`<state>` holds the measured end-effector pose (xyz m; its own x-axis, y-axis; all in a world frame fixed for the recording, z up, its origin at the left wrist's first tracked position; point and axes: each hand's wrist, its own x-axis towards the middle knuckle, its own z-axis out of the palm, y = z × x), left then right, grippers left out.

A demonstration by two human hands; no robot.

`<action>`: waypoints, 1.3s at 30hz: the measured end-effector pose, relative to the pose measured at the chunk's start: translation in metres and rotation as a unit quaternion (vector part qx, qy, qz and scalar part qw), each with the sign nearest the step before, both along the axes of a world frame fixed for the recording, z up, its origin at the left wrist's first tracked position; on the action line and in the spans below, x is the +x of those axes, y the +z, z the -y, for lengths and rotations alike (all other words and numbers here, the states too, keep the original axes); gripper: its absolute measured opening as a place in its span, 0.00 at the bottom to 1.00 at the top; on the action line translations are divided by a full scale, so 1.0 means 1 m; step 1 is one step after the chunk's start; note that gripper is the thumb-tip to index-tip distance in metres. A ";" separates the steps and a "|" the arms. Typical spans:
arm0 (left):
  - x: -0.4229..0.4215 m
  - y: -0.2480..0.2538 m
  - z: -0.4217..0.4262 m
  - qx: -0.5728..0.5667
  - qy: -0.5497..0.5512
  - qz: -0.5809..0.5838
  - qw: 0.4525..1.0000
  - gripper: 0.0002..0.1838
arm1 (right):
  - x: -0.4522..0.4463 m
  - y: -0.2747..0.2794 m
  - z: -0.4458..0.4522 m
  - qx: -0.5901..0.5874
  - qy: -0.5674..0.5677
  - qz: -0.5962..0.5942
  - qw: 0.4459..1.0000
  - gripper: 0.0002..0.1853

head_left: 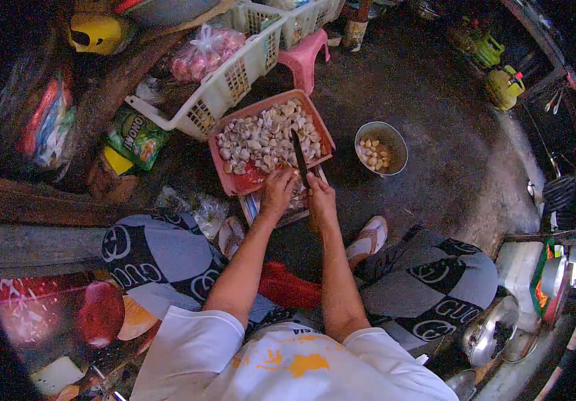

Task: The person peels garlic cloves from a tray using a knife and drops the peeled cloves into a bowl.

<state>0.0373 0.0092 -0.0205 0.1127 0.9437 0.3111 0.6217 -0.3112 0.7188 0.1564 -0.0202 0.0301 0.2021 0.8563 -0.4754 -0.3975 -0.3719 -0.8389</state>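
Note:
My right hand (322, 200) is wrapped round the handle of a knife (298, 152), whose dark blade points up and away over the garlic. Close on its left, my left hand (279, 192) has its fingers pinched together near the blade; whatever they hold is too small to make out. Both hands are at the near edge of a pink tray (224, 175) heaped with unpeeled garlic cloves (261, 139). Under them lies a second tray (296, 215) with garlic skins. To the right, a metal pot (400, 167) contains peeled cloves (374, 154).
A white crate (224, 93) stands behind the tray, beside a bag of shallots (207, 57) and a pink stool (306, 59). A green packet (135, 137) lies at the left. Green gas cylinders (502, 88) stand back right; a metal lid (488, 331) is near right.

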 end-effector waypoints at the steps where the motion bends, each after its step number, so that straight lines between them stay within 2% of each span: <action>1: 0.002 -0.006 -0.001 -0.028 0.005 0.039 0.999 0.14 | 0.002 -0.011 0.000 -0.001 0.000 0.004 1.000 0.18; 2: 0.005 -0.001 0.000 -0.049 0.023 0.116 0.992 0.13 | 0.003 -0.024 0.000 -0.001 0.001 0.008 1.000 0.18; 4: 0.010 0.009 0.002 -0.088 0.058 0.269 0.957 0.13 | 0.004 -0.051 -0.002 0.043 0.003 0.092 0.995 0.19; 7: -0.001 -0.017 -0.009 -0.134 0.112 0.434 0.884 0.12 | 0.015 -0.093 -0.005 0.077 0.014 0.286 0.955 0.19; 8: -0.003 -0.001 -0.006 -0.123 0.145 0.364 0.912 0.12 | 0.014 -0.094 -0.004 0.076 0.022 0.337 0.938 0.19; 11: -0.004 0.020 -0.002 -0.255 0.177 0.578 0.755 0.11 | 0.009 -0.069 -0.001 0.059 0.042 0.445 0.893 0.19; 14: -0.008 0.021 -0.001 -0.284 0.145 0.610 0.726 0.10 | 0.005 -0.051 0.006 0.125 0.045 0.497 0.858 0.17; 17: -0.012 0.017 -0.002 -0.295 0.111 0.614 0.723 0.10 | 0.010 -0.051 0.009 0.091 0.136 0.496 0.853 0.18; 20: -0.013 0.015 -0.002 -0.299 0.095 0.613 0.725 0.11 | 0.003 -0.057 0.002 0.173 0.039 0.509 0.842 0.19; 22: -0.013 0.016 -0.002 -0.312 0.086 0.611 0.722 0.11 | 0.000 -0.052 -0.004 0.141 0.050 0.274 0.950 0.19; 24: -0.011 0.019 -0.001 -0.310 0.078 0.617 0.719 0.11 | -0.001 -0.045 -0.009 0.113 0.072 0.139 0.981 0.19; 28: -0.011 0.020 0.000 -0.315 0.085 0.611 0.722 0.10 | -0.003 -0.041 -0.010 0.073 0.129 0.128 0.981 0.20; 33: -0.013 0.015 -0.002 -0.332 0.062 0.623 0.705 0.09 | -0.001 -0.047 -0.008 0.075 0.129 0.143 0.978 0.20; 35: -0.014 0.015 -0.002 -0.350 0.065 0.619 0.700 0.08 | 0.002 -0.038 -0.006 0.028 0.142 0.120 0.982 0.20; 39: -0.019 0.008 -0.007 -0.357 0.036 0.615 0.702 0.08 | -0.001 -0.053 -0.007 0.045 0.109 0.016 0.993 0.18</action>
<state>0.0184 0.0161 -0.0128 0.1178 0.8979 -0.4242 -0.6106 0.4024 0.6821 0.1549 -0.0136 -0.0231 0.0208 0.9200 -0.3915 -0.2872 -0.3695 -0.8837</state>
